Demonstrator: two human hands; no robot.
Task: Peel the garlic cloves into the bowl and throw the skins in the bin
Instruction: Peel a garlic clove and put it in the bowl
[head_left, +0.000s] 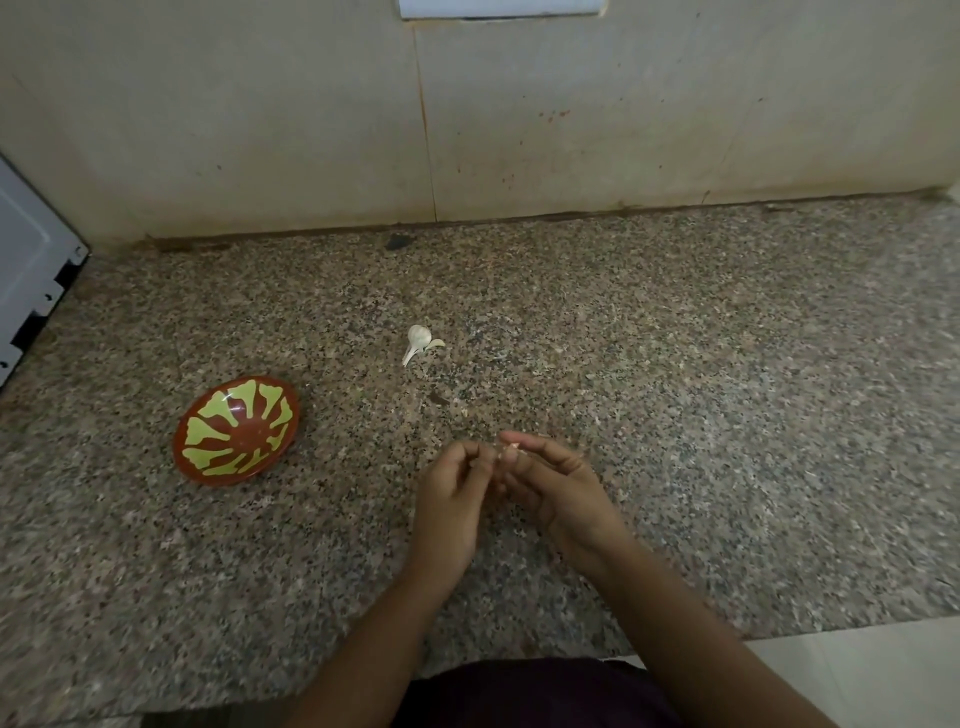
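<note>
Over the speckled granite desk (675, 364), the left hand (452, 499) and right hand (561, 493) meet, fingertips curled and pinching a small pale garlic clove (511, 448). A red-brown bowl with yellow-green pattern (238, 431) sits well to the left. A white papery garlic piece (420, 340) lies on the desk beyond the hands.
</note>
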